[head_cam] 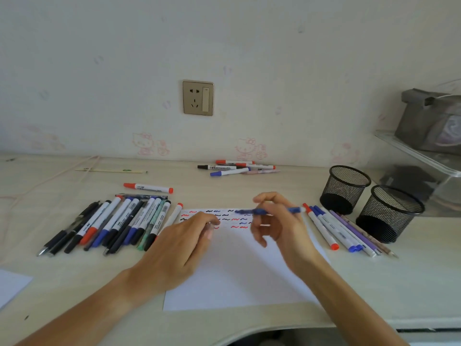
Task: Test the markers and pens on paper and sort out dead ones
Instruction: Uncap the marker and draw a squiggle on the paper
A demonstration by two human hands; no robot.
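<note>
Desk (74,283) carried white paper (239,278) at centre, squiggles along its 12 o'clock edge. Untested pens (112,226) lay at 9 o'clock, tested ones (341,228) at 3. My right hand (279,221) pinched a blue pen (272,211); my left hand (179,248) rested on the sheet, fingers curled, grip unclear.

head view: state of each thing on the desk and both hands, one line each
blue pen: held level above the paper
right hand: gripping the blue pen
left hand: resting on the paper
paper: flat, squiggles along the top
mesh cups: upright
wall socket: nothing plugged in
</note>
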